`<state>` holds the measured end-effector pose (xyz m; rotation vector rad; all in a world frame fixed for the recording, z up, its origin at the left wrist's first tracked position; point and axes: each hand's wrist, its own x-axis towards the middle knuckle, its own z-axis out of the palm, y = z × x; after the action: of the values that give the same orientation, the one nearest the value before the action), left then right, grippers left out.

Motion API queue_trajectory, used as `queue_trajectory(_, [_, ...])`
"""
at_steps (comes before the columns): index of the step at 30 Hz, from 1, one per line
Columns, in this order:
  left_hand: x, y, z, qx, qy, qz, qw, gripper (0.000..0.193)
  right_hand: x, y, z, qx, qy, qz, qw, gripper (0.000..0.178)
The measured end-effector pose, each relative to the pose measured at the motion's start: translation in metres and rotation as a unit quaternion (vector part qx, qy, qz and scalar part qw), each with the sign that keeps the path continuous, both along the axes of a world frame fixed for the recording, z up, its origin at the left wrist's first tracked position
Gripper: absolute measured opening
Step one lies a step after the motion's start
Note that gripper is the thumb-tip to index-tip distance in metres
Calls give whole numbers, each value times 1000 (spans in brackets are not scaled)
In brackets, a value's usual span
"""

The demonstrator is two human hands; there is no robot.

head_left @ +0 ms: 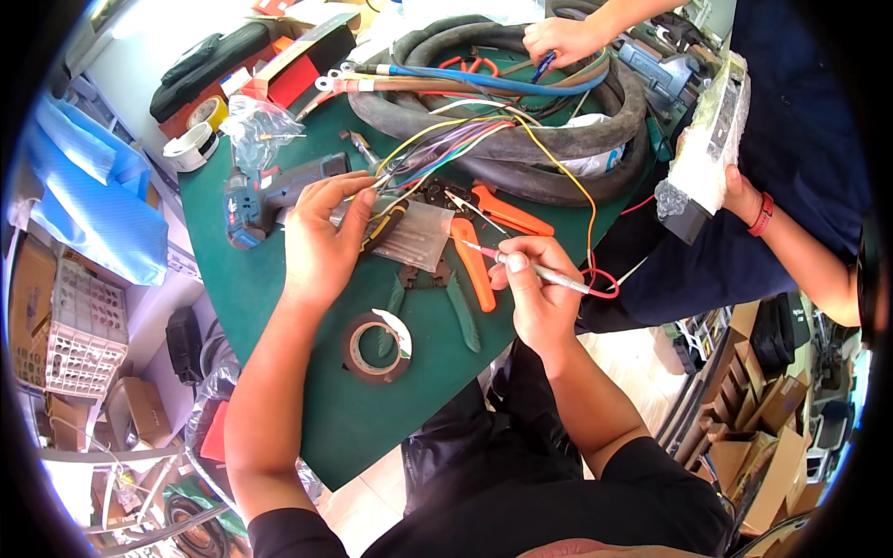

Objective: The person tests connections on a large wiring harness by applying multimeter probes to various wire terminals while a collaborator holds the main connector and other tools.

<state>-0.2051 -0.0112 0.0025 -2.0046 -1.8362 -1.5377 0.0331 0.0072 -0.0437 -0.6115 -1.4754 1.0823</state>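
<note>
My left hand (326,232) pinches the ends of several thin coloured wires (456,149), which fan out from a thick black cable. In my right hand (539,293) is a slim test probe (562,279) with a red lead looping from its back end; its tip points left, apart from the wires. Below the hands lie an orange-handled crimping tool (479,270), a clear bag (414,242) of small parts and a green-handled wire stripper (460,312). A black-and-yellow handled tool (383,229) is close beside my left fingers. Nearer me rests a tape roll (355,349).
The coiled black cable (595,139) fills the table's far right. A blue cordless drill (249,206) lies left, near a yellow tape roll (206,113). Another person's hand (563,42) grips a blue tool over the coil; their other hand (739,193) holds a foam-wrapped block (712,139).
</note>
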Motion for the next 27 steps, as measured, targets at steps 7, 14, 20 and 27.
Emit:
queue_trajectory(7, [-8, 15, -12, -40, 60, 50, 996, 22, -2, -1, 1, 13, 8, -3, 1000, 15])
queue_trajectory(14, [-14, 8, -6, -103, 56, 16, 993, 29, -1, -1, -1, 14, 1, -8, 1000, 14])
queue_trajectory(20, [-14, -1, 1, -164, 101, 36, 981, 31, -2, -1, 0, 22, -16, -19, 999, 14])
queue_trajectory(27, [-26, 4, -2, -158, -19, -11, 987, 27, -5, -2, 3, 27, -10, -26, 999, 16])
